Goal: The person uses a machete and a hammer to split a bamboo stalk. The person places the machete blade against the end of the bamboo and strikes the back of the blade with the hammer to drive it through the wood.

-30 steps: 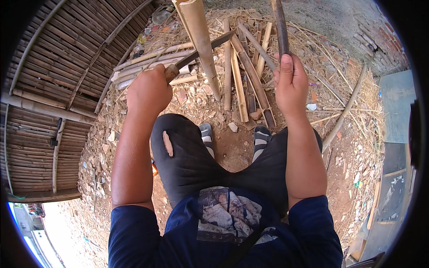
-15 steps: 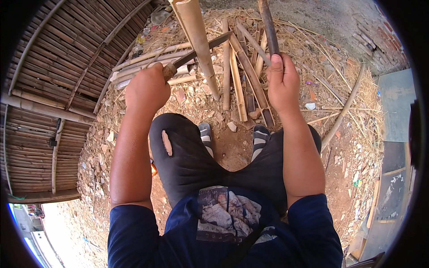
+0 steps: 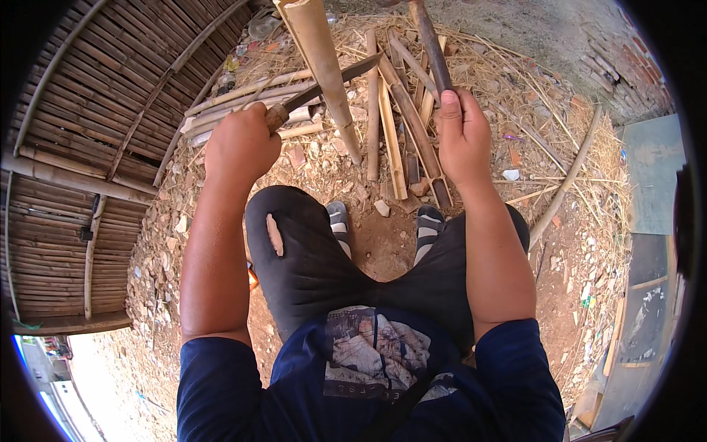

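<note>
Left hand (image 3: 239, 147) clenched round the wooden grip of a long knife (image 3: 324, 85) — blade laid across the thick bamboo pole (image 3: 324, 74), touching it. Right hand (image 3: 462, 136) wrapped tight on a dark stick (image 3: 431, 48), held upright just beside the pole. Below, split bamboo strips (image 3: 390, 140) strewn on the dirt ground (image 3: 383, 250) — near two sandalled feet (image 3: 383, 225).

The left hand (image 3: 239, 144) grips a wooden-handled knife (image 3: 324, 85) whose blade touches a thick bamboo pole (image 3: 324, 74); the right hand (image 3: 464, 136) clasps a dark stick (image 3: 431, 48).
</note>
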`<state>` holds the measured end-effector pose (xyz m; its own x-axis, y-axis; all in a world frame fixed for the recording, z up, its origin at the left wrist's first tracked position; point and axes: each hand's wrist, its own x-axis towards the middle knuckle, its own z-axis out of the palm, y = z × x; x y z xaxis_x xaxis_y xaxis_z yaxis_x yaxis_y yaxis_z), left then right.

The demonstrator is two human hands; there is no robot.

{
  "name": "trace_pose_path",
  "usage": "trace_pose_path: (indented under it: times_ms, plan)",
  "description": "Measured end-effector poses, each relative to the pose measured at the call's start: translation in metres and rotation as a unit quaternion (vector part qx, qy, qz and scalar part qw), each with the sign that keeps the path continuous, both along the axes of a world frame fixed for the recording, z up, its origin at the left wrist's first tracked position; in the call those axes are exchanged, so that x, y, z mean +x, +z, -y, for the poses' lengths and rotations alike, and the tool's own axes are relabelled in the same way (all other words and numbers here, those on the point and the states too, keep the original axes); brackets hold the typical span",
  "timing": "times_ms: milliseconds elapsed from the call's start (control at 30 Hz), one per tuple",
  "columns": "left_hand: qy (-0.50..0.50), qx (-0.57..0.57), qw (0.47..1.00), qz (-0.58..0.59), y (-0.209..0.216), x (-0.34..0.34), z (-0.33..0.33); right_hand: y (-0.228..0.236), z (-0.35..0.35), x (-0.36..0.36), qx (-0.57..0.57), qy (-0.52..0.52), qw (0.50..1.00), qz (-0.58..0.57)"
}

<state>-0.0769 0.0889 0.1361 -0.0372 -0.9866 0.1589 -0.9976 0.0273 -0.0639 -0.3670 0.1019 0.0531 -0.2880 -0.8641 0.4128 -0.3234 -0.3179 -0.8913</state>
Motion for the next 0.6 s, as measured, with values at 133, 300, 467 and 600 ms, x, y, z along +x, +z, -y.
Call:
trace_pose_path:
  times_ms: [133,300,467,600]
  plan:
    - [0.003,0.009,1.0,-0.019,0.0,-0.005,0.003,-0.018,0.008,-0.005,-0.001,-0.012,0.996,-0.09]
    - [0.011,0.004,1.0,0.0,-0.005,0.0,0.007,-0.033,0.008,0.013,0.131,0.04,0.982,-0.132]
    - [0.021,0.006,0.999,-0.027,-0.004,-0.002,0.002,-0.019,0.006,0.004,0.027,0.004,0.998,-0.05]
    - [0.015,0.001,0.999,-0.035,-0.012,-0.004,0.003,-0.004,0.001,0.004,0.032,-0.019,0.996,-0.081]
